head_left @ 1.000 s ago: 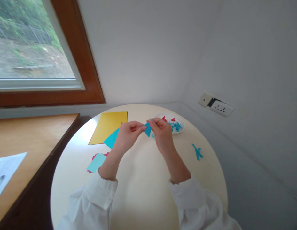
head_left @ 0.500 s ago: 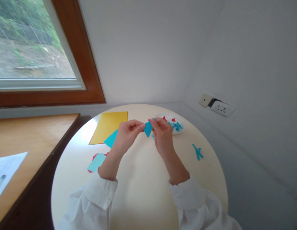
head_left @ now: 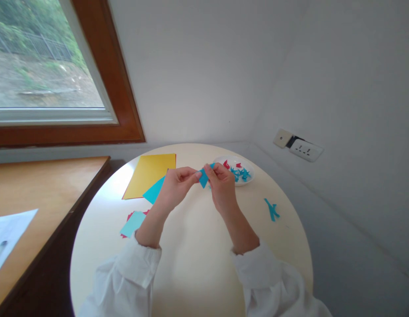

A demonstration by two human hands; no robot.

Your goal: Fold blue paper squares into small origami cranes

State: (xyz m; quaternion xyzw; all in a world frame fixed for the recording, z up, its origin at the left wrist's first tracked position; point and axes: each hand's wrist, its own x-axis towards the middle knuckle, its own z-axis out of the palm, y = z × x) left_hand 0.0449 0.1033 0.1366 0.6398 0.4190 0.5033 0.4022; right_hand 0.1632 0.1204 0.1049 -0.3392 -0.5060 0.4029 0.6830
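A small folded piece of blue paper (head_left: 203,179) is held up between my two hands, above the far half of the round table. My left hand (head_left: 178,184) pinches its left corner between thumb and fingers. On the other side my right hand (head_left: 223,182) grips the upper right part, thumb on the near face. One pointed end of the paper hangs down between the hands. Behind my right hand stands a white plate (head_left: 252,178) with several small folded blue pieces (head_left: 242,175) and a few red ones (head_left: 226,164). My left hand partly hides a blue sheet (head_left: 153,190).
Yellow paper (head_left: 148,171) lies at the table's (head_left: 194,264) far left. Nearer, a light blue square (head_left: 133,223) rests on red paper pieces (head_left: 129,216). Blue paper strips (head_left: 272,210) lie at the right. A wooden desk (head_left: 55,185) stands left; a wall socket (head_left: 306,150) is at right.
My right thumb has shifted slightly left over the blue paper, and less of the paper shows between my hands. Both hands stay in nearly the same place.
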